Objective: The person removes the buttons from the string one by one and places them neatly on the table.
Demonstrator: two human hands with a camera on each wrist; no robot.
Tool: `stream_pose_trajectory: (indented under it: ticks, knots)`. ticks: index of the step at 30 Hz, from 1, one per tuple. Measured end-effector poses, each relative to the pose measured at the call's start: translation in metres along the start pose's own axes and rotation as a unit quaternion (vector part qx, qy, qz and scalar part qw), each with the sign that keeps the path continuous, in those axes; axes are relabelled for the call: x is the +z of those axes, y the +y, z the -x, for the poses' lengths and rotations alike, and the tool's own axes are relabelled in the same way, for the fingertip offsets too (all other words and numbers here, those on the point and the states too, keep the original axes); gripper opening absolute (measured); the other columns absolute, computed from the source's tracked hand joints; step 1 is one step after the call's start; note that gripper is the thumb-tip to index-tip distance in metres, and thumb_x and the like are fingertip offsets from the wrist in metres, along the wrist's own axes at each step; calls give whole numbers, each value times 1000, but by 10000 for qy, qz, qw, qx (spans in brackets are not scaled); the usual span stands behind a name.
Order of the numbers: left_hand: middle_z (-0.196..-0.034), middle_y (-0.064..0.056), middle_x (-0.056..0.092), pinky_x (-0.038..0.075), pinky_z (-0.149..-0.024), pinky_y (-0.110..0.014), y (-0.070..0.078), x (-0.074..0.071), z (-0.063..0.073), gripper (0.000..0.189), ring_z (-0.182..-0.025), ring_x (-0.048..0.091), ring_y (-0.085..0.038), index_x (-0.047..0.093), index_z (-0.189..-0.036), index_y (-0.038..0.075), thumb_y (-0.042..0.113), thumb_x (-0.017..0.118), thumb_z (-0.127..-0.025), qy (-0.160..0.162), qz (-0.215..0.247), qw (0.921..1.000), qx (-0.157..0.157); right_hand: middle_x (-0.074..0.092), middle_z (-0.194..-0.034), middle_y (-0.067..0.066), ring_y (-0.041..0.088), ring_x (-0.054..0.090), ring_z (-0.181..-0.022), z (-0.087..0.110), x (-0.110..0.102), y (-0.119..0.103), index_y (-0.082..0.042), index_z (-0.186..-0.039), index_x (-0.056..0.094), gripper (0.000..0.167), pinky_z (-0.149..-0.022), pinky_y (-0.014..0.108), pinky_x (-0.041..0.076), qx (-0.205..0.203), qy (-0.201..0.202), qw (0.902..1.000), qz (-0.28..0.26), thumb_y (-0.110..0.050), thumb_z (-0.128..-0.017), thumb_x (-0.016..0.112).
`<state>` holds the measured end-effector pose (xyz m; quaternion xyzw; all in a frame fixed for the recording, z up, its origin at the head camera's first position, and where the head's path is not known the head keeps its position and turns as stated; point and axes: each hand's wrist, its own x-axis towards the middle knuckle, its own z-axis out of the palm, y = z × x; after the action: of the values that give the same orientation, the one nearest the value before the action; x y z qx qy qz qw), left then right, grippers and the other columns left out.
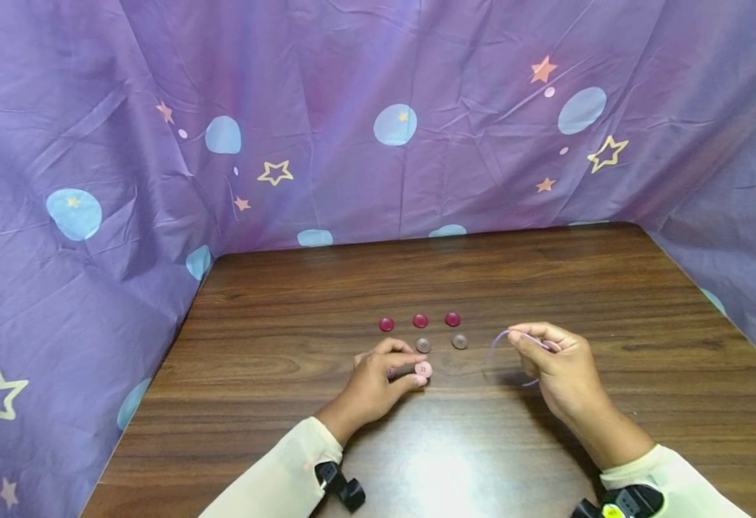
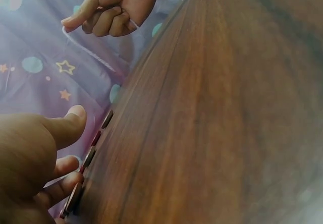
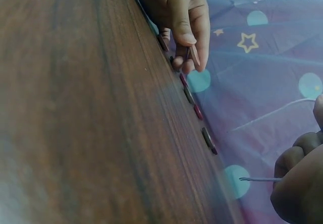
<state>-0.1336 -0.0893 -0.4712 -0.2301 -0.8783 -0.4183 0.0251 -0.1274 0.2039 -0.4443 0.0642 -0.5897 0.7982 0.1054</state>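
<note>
My left hand (image 1: 374, 381) pinches a pale pink four-hole button (image 1: 423, 369) between thumb and index finger. In the right wrist view this button (image 3: 195, 55) is tilted on edge at the fingertips, just above the table. Another button (image 1: 390, 373) shows partly beneath the same hand. To the right, my right hand (image 1: 562, 367) holds a thin purple cord (image 1: 499, 338), raised above the table. One part of the cord droops from the thumb and index fingertips; another end (image 3: 257, 179) sticks out below the curled fingers.
Three dark red buttons, the middle one (image 1: 420, 321) among them, lie in a row beyond my left hand. Two greyish-brown buttons, a left one (image 1: 423, 345) and a right one (image 1: 460, 342), lie nearer. The wooden table (image 1: 274, 316) meets a purple patterned cloth (image 1: 326, 108).
</note>
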Motion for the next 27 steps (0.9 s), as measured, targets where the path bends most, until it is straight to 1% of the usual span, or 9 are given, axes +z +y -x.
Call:
stream_pose_trajectory:
  ticks: [2, 4, 6, 8, 12, 17, 22, 27]
  knots:
    - [-129, 1, 70, 32, -103, -45, 0, 1, 0, 34, -98, 65, -9, 81, -130, 18, 28, 83, -97, 10, -91, 10000, 15, 54, -63, -10, 28, 20, -60, 0, 0, 1, -13, -93, 84, 36, -55, 42, 13, -3, -20, 10000, -2, 16, -100, 64]
    - [-130, -1, 71, 32, -103, -46, 1, 2, 0, 34, -108, 69, -15, 81, -130, 17, 28, 83, -97, 15, -199, 9998, 73, 53, -62, -10, 29, 19, -59, 0, -1, 1, -13, -94, 84, 35, -55, 42, 12, -6, -38, 10000, -18, 16, -100, 64]
    - [-131, -2, 71, 32, -102, -45, 1, 3, -1, 34, -118, 70, -21, 82, -130, 17, 28, 83, -97, 18, -300, 9995, 108, 53, -62, -10, 29, 19, -59, 0, -1, 2, -12, -94, 84, 35, -55, 42, 12, -10, -51, 10000, -31, 15, -100, 63]
    - [-130, -3, 72, 32, -100, -45, 2, 3, -1, 34, -122, 69, -24, 82, -129, 16, 28, 82, -97, 33, -358, 9992, 145, 52, -61, -10, 29, 18, -59, 0, -1, 2, -12, -94, 84, 35, -54, 42, 11, -9, -63, 10000, -42, 15, -100, 63]
    - [-128, -4, 73, 31, -97, -44, 3, 5, -1, 34, -121, 69, -25, 82, -128, 16, 27, 83, -96, 80, -379, 9991, 148, 52, -61, -10, 27, 19, -57, 0, -1, 2, -13, -94, 84, 36, -54, 42, 12, 23, -65, 10000, -12, 15, -101, 63]
    - [-128, -2, 75, 30, -98, -45, 4, 7, -2, 34, -124, 67, -24, 83, -128, 18, 28, 84, -95, 117, -492, 9986, 168, 51, -60, -12, 24, 21, -56, 0, -2, 3, -16, -93, 84, 38, -54, 41, 12, 91, -39, 9999, 65, 14, -101, 63]
    - [-126, -1, 76, 30, -99, -47, 4, 9, -2, 34, -125, 67, -25, 83, -127, 18, 28, 85, -94, 182, -519, 9984, 150, 51, -61, -11, 25, 20, -57, 0, -1, 2, -15, -93, 84, 36, -54, 42, 12, 105, -50, 9999, 40, 14, -101, 64]
    - [-126, -2, 76, 31, -99, -47, 5, 11, -3, 34, -124, 66, -24, 83, -127, 18, 29, 85, -94, 256, -553, 9981, 64, 51, -60, -10, 26, 19, -57, 0, 0, 2, -14, -93, 83, 36, -53, 42, 11, 97, -43, 9999, 10, 15, -101, 63]
